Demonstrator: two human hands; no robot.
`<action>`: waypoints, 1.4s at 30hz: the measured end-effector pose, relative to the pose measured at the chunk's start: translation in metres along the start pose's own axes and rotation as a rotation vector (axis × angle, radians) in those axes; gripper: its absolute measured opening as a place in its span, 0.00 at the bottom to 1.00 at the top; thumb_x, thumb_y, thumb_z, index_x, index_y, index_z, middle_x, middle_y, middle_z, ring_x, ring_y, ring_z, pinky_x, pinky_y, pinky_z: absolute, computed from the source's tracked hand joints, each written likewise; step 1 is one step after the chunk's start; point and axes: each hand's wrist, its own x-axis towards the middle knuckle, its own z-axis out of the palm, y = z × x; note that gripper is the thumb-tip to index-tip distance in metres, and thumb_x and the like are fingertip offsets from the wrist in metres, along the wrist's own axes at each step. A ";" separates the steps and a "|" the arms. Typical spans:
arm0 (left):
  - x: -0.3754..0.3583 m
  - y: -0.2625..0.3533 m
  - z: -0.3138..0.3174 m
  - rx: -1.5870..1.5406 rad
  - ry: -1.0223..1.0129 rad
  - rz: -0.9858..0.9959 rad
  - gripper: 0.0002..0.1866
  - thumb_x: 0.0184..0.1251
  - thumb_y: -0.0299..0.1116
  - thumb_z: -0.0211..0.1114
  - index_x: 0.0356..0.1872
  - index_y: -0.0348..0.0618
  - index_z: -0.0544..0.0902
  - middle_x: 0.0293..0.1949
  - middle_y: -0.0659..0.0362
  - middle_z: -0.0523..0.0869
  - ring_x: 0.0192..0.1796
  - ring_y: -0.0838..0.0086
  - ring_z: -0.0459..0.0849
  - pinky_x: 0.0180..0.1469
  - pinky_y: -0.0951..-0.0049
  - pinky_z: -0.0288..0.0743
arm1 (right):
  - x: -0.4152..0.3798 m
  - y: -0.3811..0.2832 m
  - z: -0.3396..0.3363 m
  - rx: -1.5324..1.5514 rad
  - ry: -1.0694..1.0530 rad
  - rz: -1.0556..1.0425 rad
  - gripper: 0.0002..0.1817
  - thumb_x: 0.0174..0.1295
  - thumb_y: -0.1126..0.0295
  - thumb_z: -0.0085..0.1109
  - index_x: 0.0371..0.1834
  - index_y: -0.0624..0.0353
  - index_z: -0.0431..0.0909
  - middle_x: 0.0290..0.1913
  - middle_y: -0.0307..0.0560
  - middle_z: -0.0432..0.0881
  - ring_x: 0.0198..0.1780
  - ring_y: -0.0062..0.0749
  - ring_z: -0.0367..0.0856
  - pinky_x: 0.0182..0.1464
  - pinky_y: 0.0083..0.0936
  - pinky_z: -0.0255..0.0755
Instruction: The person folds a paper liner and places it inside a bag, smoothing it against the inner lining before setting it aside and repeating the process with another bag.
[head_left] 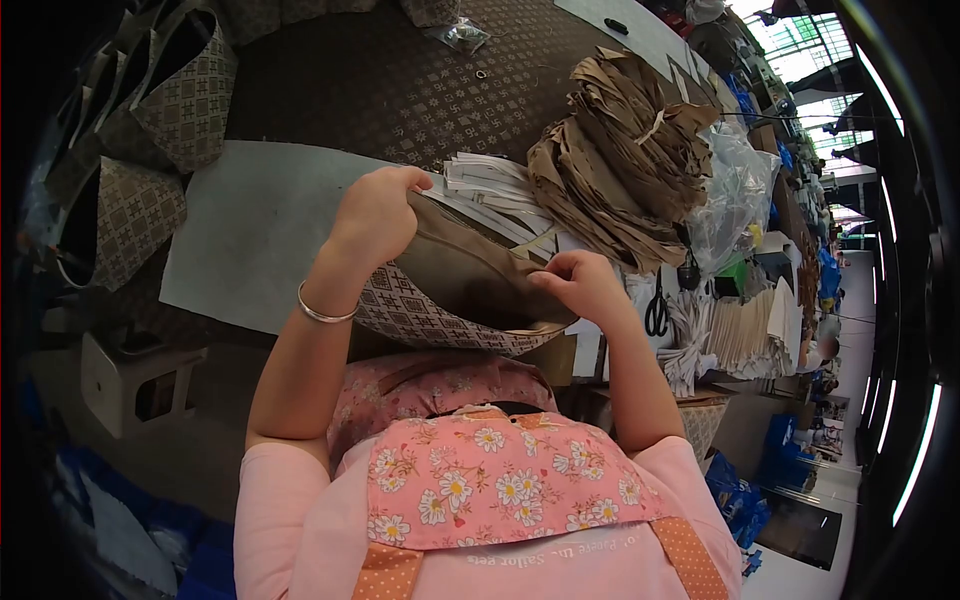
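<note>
At the near right corner of the grey sheet (250, 230), partly over it, a patterned bag (405, 305) gapes open, its brown lining (460, 250) showing. From where I stand, the left hand (375, 215) is closed over the rim at the end by the sheet, its fingers mostly hidden; the right hand (585, 287), farther right of the sheet, pinches the lining at the other end between thumb and fingers.

That pinch looks to me like the weak point: it takes in only a little cloth, so a hard tug from the left could pull the lining free or crease it. The rim sags between the hands, and slack there could let the lining bunch. Just right of the sheet, white strips (490, 185) lie close behind the bag; a backward push might scatter them. The scissors (656, 315), farther right of the sheet, seem too far off to snag.
</note>
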 end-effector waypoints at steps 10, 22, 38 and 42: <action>-0.004 0.012 0.003 0.180 -0.027 0.012 0.20 0.57 0.18 0.53 0.48 0.42 0.84 0.51 0.53 0.84 0.51 0.56 0.83 0.54 0.61 0.78 | 0.014 0.018 0.009 -0.147 0.097 -0.161 0.11 0.49 0.67 0.69 0.32 0.61 0.85 0.31 0.54 0.83 0.35 0.47 0.82 0.39 0.36 0.75; -0.023 0.057 0.048 0.485 0.049 0.464 0.15 0.60 0.27 0.61 0.48 0.51 0.83 0.50 0.63 0.83 0.60 0.67 0.77 0.69 0.42 0.57 | 0.017 0.024 0.014 -0.132 0.141 -0.181 0.11 0.48 0.66 0.71 0.30 0.62 0.84 0.30 0.53 0.82 0.34 0.47 0.81 0.39 0.35 0.75; 0.004 0.061 0.097 0.443 -0.462 0.278 0.06 0.65 0.39 0.63 0.34 0.55 0.88 0.32 0.62 0.86 0.48 0.64 0.84 0.70 0.26 0.37 | 0.012 0.028 0.015 0.102 0.134 -0.222 0.09 0.48 0.73 0.70 0.31 0.65 0.82 0.29 0.50 0.81 0.32 0.39 0.80 0.37 0.31 0.74; 0.005 0.061 0.096 0.421 -0.451 0.290 0.04 0.62 0.37 0.66 0.34 0.56 0.88 0.32 0.63 0.86 0.46 0.64 0.85 0.70 0.27 0.37 | 0.019 0.034 0.017 0.138 0.110 -0.249 0.06 0.48 0.78 0.69 0.28 0.65 0.80 0.26 0.40 0.76 0.28 0.21 0.74 0.33 0.21 0.70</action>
